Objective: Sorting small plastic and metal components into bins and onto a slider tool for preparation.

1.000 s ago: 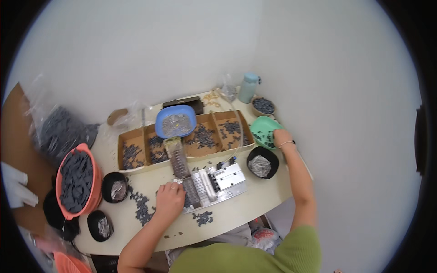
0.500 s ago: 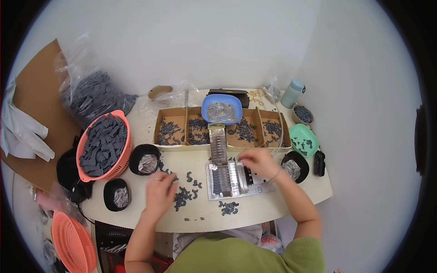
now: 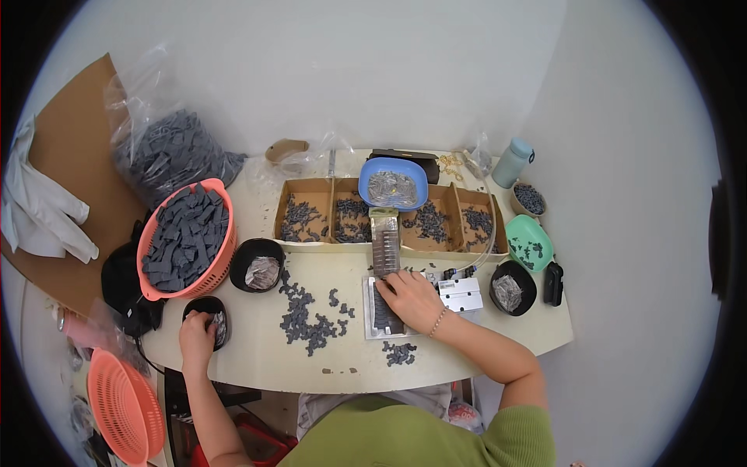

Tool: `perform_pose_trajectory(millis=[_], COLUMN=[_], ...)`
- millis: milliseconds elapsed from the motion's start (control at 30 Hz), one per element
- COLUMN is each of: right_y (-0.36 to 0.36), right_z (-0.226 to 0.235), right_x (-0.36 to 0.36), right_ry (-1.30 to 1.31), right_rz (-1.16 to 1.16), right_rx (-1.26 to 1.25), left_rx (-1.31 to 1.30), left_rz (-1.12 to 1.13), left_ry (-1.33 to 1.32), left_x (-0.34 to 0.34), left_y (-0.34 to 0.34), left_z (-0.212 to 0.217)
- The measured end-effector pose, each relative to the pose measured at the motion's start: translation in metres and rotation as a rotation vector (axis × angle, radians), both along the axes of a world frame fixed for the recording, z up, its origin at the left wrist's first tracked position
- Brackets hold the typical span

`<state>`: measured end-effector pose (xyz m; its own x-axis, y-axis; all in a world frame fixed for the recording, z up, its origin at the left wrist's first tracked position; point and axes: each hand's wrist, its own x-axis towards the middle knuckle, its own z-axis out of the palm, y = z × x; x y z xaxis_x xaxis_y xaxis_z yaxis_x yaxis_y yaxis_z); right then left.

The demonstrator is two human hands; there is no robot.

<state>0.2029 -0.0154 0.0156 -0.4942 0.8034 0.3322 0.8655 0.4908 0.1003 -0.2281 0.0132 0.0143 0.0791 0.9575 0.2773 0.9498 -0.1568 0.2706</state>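
Observation:
My left hand [image 3: 197, 340] dips into the near black bowl [image 3: 222, 338], its fingers curled together among thin silvery pieces [image 3: 220, 319]. What they pinch is too small to make out. My right hand [image 3: 414, 300] lies over the metal fixture [image 3: 370, 323] at the middle of the table, fingers stretched across its top and hiding part of it. Dark grey small parts sit in rows in the fixture's slots. Behind it rises a clear slotted chute [image 3: 385, 247]. A white block with air fittings [image 3: 461, 296] adjoins it on the right.
Loose grey parts [image 3: 311, 323] lie left of the fixture, a smaller heap [image 3: 399, 354] in front. Behind stand a divided cardboard tray [image 3: 311, 247] and a blue bowl [image 3: 366, 194]. A pink basket [image 3: 231, 241] is left; black bowls [image 3: 243, 268] [image 3: 529, 292] flank the work.
My left hand has moved left from the loose parts to the near black bowl. My right hand has shifted left, from the fixture's far right side onto its top.

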Motion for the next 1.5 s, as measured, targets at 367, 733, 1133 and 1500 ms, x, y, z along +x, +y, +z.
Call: perform_pose_trajectory(millis=[367, 733, 1133, 1500], right_y=[-0.054, -0.087, -0.098, -0.086], right_z=[0.042, 0.014, 0.021, 0.039], right_x=[0.113, 0.176, 0.175, 0.122], right_ry=[0.307, 0.406, 0.456, 0.551], right_rz=[-0.535, -0.658, -0.732, -0.35], right_rx=[0.103, -0.107, -0.203, 0.039], left_rx=[-0.012, -0.09, -0.19, 0.059], left_rz=[0.063, 0.097, -0.318, -0.801], left_ry=[-0.02, -0.016, -0.639, -0.263], left_x=[-0.005, -0.002, 0.093, 0.264], left_y=[0.0, 0.006, 0.002, -0.025], left_z=[-0.001, 0.013, 0.026, -0.009])
